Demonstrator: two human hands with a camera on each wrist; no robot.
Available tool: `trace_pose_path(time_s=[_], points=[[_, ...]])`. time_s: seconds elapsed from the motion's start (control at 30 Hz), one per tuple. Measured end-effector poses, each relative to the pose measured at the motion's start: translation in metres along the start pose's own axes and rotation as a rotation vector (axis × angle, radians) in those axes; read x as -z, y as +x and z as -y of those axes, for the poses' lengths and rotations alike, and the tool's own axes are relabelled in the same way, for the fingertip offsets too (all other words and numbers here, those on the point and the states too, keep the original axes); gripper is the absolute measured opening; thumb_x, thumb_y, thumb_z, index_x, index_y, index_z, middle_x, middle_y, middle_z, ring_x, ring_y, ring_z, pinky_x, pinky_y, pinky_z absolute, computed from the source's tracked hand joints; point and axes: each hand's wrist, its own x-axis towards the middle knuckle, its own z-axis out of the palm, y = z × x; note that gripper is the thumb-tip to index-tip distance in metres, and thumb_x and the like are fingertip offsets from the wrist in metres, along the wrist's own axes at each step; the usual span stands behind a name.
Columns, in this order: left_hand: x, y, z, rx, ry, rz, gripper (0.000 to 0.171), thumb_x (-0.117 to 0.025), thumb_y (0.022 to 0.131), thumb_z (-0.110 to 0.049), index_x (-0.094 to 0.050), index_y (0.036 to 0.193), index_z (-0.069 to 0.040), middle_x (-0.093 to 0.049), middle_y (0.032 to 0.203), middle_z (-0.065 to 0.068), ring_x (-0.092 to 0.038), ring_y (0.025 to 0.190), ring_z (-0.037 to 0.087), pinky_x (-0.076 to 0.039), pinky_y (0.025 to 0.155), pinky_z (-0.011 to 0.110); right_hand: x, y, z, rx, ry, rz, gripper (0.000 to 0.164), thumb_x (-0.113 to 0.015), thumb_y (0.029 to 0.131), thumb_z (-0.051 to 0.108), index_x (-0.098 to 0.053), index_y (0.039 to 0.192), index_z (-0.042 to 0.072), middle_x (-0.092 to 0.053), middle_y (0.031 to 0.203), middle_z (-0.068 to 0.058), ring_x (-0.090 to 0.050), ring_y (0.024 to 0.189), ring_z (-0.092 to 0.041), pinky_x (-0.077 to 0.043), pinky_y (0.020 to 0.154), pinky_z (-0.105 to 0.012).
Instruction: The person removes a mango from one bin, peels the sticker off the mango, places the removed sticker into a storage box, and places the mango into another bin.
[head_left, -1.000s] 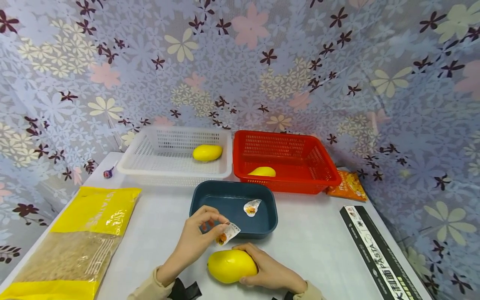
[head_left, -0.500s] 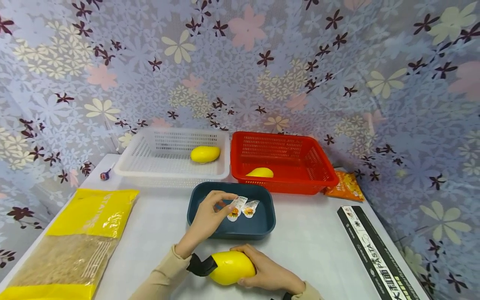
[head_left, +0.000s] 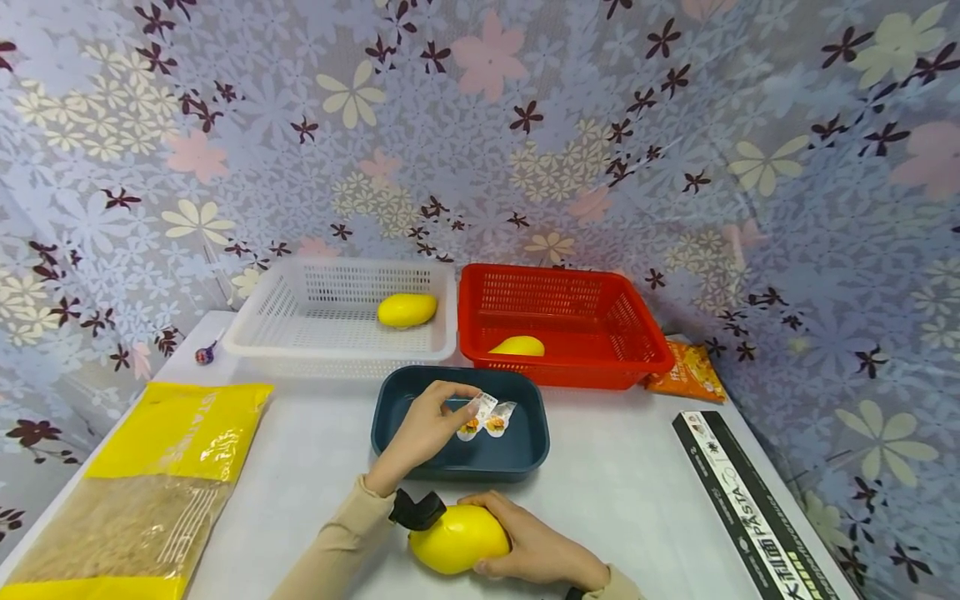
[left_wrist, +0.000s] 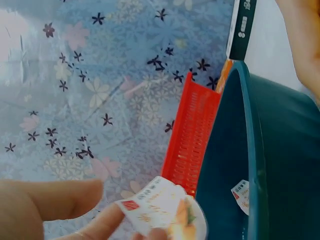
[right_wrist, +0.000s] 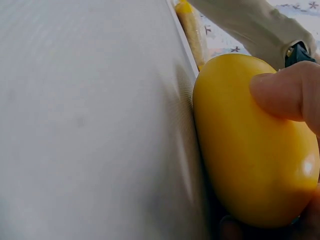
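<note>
A white printed label [head_left: 468, 428] over the dark-blue plastic tray [head_left: 480, 472], seemingly being put down, should next be let go by the left hand [head_left: 430, 429], whose pinch cannot be told, while a smooth yellow fruit [head_left: 459, 540] is gripped by the right hand [head_left: 534, 543].

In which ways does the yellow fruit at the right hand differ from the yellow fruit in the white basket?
The right hand grips the near fruit; no hand touches the far fruit. The near fruit is outside the white basket; the far fruit lies inside. Both are yellow and rounded.
</note>
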Motion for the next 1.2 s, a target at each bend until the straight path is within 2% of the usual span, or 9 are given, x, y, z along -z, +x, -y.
trace_pose_path(time_s=[0.1, 0.23, 0.37, 0.47, 0.63, 1.03, 1.2], points=[[-0.001, 0.003, 0.003, 0.027, 0.006, 0.053, 0.029, -0.061, 0.095, -0.024, -0.066, 0.120, -0.011, -0.059, 0.120, 0.018, -0.059, 0.069, 0.021, -0.047, 0.060, 0.025, 0.000, 0.000, 0.001, -0.013, 0.009, 0.007, 0.062, -0.069, 0.084, 0.040, -0.041, 0.138, 0.032, -0.050, 0.133, 0.005, -0.049, 0.107, -0.008, -0.044, 0.096, -0.032], [-0.004, 0.008, 0.006, 0.074, 0.023, 0.104, 0.032, -0.060, 0.096, -0.026, -0.064, 0.122, -0.010, -0.059, 0.122, 0.017, -0.064, 0.081, 0.022, -0.053, 0.080, 0.037, 0.000, 0.000, 0.002, -0.020, 0.026, 0.019, 0.062, -0.070, 0.084, 0.039, -0.041, 0.139, 0.031, -0.049, 0.132, 0.005, -0.049, 0.106, -0.008, -0.045, 0.096, -0.032], [-0.008, 0.011, 0.010, 0.124, 0.048, 0.140, 0.035, -0.059, 0.096, -0.027, -0.061, 0.125, -0.008, -0.058, 0.127, 0.017, -0.061, 0.105, 0.030, -0.047, 0.099, 0.052, 0.000, 0.001, 0.001, -0.012, 0.026, 0.021, 0.062, -0.069, 0.084, 0.039, -0.040, 0.139, 0.031, -0.049, 0.133, 0.005, -0.049, 0.107, -0.007, -0.044, 0.095, -0.031], [-0.010, 0.012, 0.013, 0.143, 0.068, 0.172, 0.037, -0.059, 0.095, -0.027, -0.061, 0.125, -0.006, -0.058, 0.129, 0.020, -0.057, 0.113, 0.035, -0.046, 0.100, 0.053, 0.000, 0.001, 0.001, -0.006, 0.024, 0.018, 0.062, -0.069, 0.084, 0.040, -0.040, 0.139, 0.032, -0.049, 0.133, 0.005, -0.049, 0.107, -0.007, -0.044, 0.095, -0.030], [-0.012, 0.014, 0.018, 0.151, 0.076, 0.209, 0.039, -0.060, 0.095, -0.028, -0.060, 0.125, -0.003, -0.057, 0.130, 0.021, -0.056, 0.117, 0.036, -0.047, 0.099, 0.052, 0.001, 0.000, 0.001, -0.001, 0.012, 0.013, 0.062, -0.068, 0.085, 0.040, -0.040, 0.139, 0.032, -0.049, 0.133, 0.005, -0.049, 0.107, -0.007, -0.044, 0.095, -0.030], [-0.015, 0.016, 0.023, 0.165, 0.094, 0.214, 0.040, -0.061, 0.094, -0.029, -0.061, 0.124, -0.003, -0.058, 0.129, 0.021, -0.055, 0.117, 0.036, -0.048, 0.097, 0.052, 0.001, 0.000, 0.000, -0.018, 0.017, 0.018, 0.062, -0.068, 0.085, 0.041, -0.040, 0.139, 0.031, -0.049, 0.133, 0.005, -0.049, 0.107, -0.008, -0.045, 0.097, -0.033], [-0.015, 0.017, 0.025, 0.167, 0.129, 0.207, 0.037, -0.062, 0.093, -0.030, -0.064, 0.120, -0.005, -0.060, 0.124, 0.019, -0.057, 0.114, 0.035, -0.049, 0.095, 0.050, 0.001, 0.000, -0.002, 0.015, -0.006, 0.004, 0.063, -0.068, 0.085, 0.041, -0.039, 0.140, 0.032, -0.049, 0.135, 0.005, -0.049, 0.109, -0.007, -0.044, 0.098, -0.031]])
